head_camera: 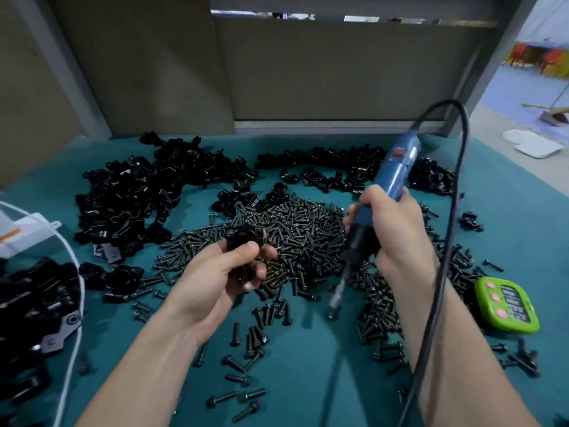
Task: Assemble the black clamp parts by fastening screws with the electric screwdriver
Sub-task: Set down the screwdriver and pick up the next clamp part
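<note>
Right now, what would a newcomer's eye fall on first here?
First, the blue electric screwdriver, gripped in the right hand right of centre, bit pointing down over the heap of black screws mid-table. The left hand holds a black clamp part beside it; a bright green timer lies at the right.

The left hand (228, 272) held a black clamp part (244, 237) over the big pile of screws (301, 235) in the middle of the table (308, 380). The right hand (391, 229) gripped the blue electric screwdriver (391, 180). It was tilted, and its tip pointed down at loose screws beside the pile. A black cord (455, 195) looped up from its top. Heaps of clamp parts (132, 195) lay along the far edge and the left side. A green timer (506, 305) sat near the right edge.
</note>
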A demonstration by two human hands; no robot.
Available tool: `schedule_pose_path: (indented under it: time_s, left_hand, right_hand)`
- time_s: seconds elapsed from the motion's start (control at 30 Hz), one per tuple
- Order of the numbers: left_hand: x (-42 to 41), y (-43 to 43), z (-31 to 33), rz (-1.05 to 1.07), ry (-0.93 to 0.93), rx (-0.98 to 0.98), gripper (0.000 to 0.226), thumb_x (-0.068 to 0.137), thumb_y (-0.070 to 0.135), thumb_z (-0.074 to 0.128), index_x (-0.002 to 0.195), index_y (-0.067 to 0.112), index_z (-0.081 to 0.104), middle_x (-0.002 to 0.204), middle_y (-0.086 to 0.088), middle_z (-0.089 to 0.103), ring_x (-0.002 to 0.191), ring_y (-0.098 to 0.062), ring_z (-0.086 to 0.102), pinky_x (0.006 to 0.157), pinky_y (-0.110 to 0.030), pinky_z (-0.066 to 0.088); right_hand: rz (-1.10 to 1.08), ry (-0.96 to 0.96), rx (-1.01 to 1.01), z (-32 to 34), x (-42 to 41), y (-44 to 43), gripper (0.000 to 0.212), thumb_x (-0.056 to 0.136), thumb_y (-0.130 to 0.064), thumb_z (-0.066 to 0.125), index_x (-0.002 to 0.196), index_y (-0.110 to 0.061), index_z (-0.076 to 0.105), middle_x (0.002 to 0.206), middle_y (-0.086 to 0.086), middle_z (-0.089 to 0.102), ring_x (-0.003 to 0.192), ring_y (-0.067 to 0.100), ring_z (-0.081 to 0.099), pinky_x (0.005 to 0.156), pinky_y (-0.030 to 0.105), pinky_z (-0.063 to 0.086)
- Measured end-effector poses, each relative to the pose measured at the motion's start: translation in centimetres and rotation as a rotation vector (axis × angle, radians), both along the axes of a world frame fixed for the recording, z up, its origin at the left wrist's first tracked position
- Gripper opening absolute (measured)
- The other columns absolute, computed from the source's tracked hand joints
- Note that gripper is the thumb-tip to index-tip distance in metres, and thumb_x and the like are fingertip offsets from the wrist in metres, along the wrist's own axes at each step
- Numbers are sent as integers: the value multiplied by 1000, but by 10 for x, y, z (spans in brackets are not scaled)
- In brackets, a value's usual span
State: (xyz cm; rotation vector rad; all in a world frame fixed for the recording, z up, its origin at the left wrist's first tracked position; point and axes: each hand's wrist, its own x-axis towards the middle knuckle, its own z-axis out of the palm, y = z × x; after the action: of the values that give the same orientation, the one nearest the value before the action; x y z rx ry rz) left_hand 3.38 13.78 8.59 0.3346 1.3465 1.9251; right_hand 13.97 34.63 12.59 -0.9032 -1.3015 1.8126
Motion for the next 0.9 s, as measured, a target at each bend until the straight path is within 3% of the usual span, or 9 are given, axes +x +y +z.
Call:
schedule_pose_path:
  time_s: [0.17, 0.27, 0.37, 0.53, 0.6, 0.67, 0.77, 0.83, 0.9]
  left_hand:
    - [8, 10, -1, 179, -56, 180, 31, 81, 14, 65, 110, 3, 63, 86, -9, 72, 63, -13, 58, 49, -20, 44]
    - [11, 13, -3, 224, -50, 166, 23, 82, 14, 66, 104, 7, 63, 82, -6, 71, 63, -12, 58, 48, -19, 45]
    - [10, 13, -9, 321, 243, 0, 15, 95, 2, 66, 100, 15, 70, 79, 3, 72, 66, -11, 59, 52, -20, 48]
    - [20, 15, -18, 391, 765, -263, 60, 85, 4, 82, 114, 56, 73, 100, 35, 72, 92, 10, 68, 79, -3, 48]
    - [22, 14, -21, 410, 870, -305, 66, 85, -1, 81, 120, 54, 72, 102, 34, 71, 91, 7, 68, 76, -3, 48]
    - [24, 14, -23, 462, 1008, -372, 68, 83, -10, 77, 128, 42, 73, 104, 32, 70, 91, 12, 65, 76, -1, 46]
    - [27, 14, -23, 533, 1107, -443, 75, 78, -22, 68, 136, 27, 70, 117, 28, 64, 105, 18, 56, 96, 2, 38]
    - [28, 15, -20, 547, 1107, -463, 80, 79, -25, 62, 141, 25, 66, 126, 21, 60, 115, 12, 50, 104, 3, 31]
    - [25, 13, -18, 521, 1095, -462, 83, 80, -23, 61, 143, 31, 63, 132, 21, 60, 119, 11, 50, 102, 5, 29]
  right_hand:
    - [-57, -763, 770, 2, 11, -2, 68, 84, -29, 75, 141, -38, 38, 95, -9, 62, 67, 10, 57, 56, 25, 40]
    - [12, -983, 828, -5, 9, -8, 86, 83, -30, 77, 153, -33, 28, 105, 2, 62, 77, 25, 58, 69, 32, 43]
    - [89, -1073, 821, -16, -1, -18, 70, 82, -28, 78, 140, -29, 39, 98, 2, 59, 79, 30, 56, 70, 35, 42]
    - [55, -1043, 948, -28, -14, -25, 39, 86, -26, 72, 120, -22, 55, 105, 5, 67, 96, 31, 59, 77, 37, 48]
    - [-58, -837, 959, -25, -14, -27, 27, 90, -32, 69, 115, -23, 66, 98, -3, 70, 95, 23, 63, 77, 32, 49]
    - [-54, -511, 770, -18, -15, -34, 21, 90, -45, 66, 90, -26, 74, 75, -15, 69, 72, 7, 65, 63, 19, 44]
    - [398, -261, 421, -13, -22, -51, 47, 79, -65, 66, 86, -19, 76, 73, -5, 75, 60, 14, 70, 65, 32, 57]
    - [608, -303, 386, -21, -27, -63, 38, 76, -56, 78, 94, -23, 77, 84, 0, 79, 75, 24, 77, 76, 44, 64]
    - [600, -230, 310, -32, -32, -69, 18, 81, -23, 86, 96, -22, 76, 91, 4, 78, 81, 24, 75, 77, 41, 64]
